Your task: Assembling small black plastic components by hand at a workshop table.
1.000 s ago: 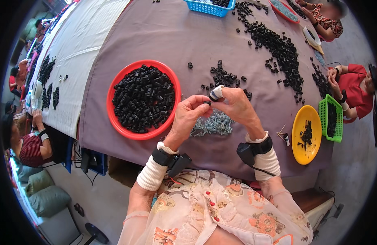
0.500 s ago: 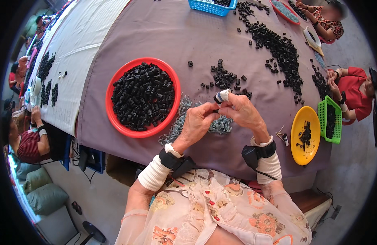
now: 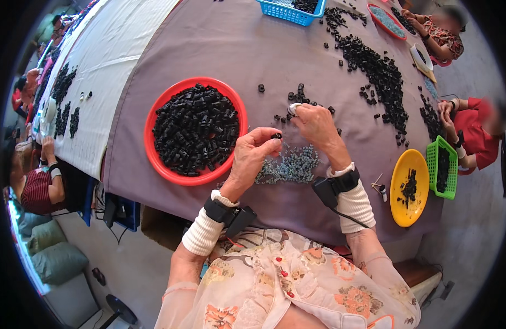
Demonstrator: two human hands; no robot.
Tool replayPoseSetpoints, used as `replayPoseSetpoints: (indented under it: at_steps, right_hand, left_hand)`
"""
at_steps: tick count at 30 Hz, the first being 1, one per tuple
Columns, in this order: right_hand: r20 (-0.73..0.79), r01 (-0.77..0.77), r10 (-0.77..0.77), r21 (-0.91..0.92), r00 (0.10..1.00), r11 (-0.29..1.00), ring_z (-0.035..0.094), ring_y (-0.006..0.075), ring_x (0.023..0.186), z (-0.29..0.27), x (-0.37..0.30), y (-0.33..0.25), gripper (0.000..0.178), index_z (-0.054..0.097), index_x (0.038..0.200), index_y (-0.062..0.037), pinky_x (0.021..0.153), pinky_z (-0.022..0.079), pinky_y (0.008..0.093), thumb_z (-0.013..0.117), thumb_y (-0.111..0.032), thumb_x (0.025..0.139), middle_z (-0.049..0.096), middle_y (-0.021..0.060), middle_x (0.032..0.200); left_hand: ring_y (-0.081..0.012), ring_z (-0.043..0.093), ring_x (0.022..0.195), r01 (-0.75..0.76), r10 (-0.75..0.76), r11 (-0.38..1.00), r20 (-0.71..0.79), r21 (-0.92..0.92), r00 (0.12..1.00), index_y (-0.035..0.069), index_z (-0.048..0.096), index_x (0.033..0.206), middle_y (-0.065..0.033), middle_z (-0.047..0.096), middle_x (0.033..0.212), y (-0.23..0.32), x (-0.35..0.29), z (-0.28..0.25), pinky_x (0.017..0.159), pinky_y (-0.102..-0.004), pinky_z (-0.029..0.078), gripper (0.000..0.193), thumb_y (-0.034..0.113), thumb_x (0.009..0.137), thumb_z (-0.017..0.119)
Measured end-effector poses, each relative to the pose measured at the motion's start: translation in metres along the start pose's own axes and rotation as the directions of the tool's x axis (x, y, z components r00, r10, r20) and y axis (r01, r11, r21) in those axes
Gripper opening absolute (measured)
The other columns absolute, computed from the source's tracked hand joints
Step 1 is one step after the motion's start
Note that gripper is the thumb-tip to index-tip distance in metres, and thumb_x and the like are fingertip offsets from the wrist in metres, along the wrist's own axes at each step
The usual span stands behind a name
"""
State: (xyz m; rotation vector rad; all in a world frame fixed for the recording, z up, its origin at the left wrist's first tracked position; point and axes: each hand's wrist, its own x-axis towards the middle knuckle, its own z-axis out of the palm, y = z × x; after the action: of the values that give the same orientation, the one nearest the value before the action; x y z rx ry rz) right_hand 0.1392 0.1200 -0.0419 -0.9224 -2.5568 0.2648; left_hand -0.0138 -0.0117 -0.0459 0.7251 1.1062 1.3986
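My left hand (image 3: 248, 162) is closed, pinching a small black plastic part (image 3: 276, 136) between thumb and fingertips. Beneath and beside it spreads a pile of small silvery coil springs (image 3: 291, 167). My right hand (image 3: 320, 129) is curled, with a whitish wrap on one digit, at the near side of a loose group of black plastic parts (image 3: 301, 93). Its fingertips are mostly hidden, so what they hold cannot be made out. Left of my hands stands a red round tray (image 3: 150, 137) heaped with the same kind of black parts.
On the right are a yellow plate (image 3: 398, 205) with black bits, a green basket (image 3: 452, 164), and a small bottle (image 3: 383, 193) beside thin sticks. A long heap of black parts (image 3: 373, 71) runs toward a blue basket (image 3: 288, 15). Other people sit around the table (image 3: 176, 57).
My hands were together over the springs; now they are apart. The right has moved up to the loose black parts, while the left stays near with a black part showing in its pinch.
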Motion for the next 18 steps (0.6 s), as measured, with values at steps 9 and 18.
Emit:
replayPoseSetpoints:
  at_steps: [9, 18]
  right_hand:
    - [0.087, 0.096, -0.085, -0.123, 0.993, 0.988, 0.062, 0.0301, 0.069, 0.009, 0.006, 0.001, 0.012, 0.059, 0.077, -0.0048, 0.067, 0.042, 0.0385, 0.063, -0.016, 0.079, 0.062, 0.0112, 0.07]
    - [-0.07, 0.154, -0.138, 0.34, 0.988, 0.928, 0.056, 0.0314, 0.067, -0.039, -0.014, -0.034, 0.01, 0.057, 0.081, -0.0008, 0.069, 0.041, 0.0382, 0.063, -0.009, 0.079, 0.057, 0.0127, 0.067]
  left_hand:
    - [-0.0123, 0.064, 0.077, 0.053, -0.055, 0.997, -0.042, -0.058, 0.998, -0.001, 0.063, 0.104, -0.0069, 0.067, 0.091, 0.004, 0.004, -0.003, 0.071, -0.0252, 0.053, 0.019, 0.007, 0.087, 0.063]
    - [-0.0123, 0.064, 0.076, 0.036, -0.044, 0.983, -0.042, -0.18, 0.998, -0.002, 0.061, 0.103, -0.0069, 0.067, 0.089, 0.012, 0.014, 0.014, 0.07, -0.0258, 0.054, 0.019, 0.009, 0.088, 0.064]
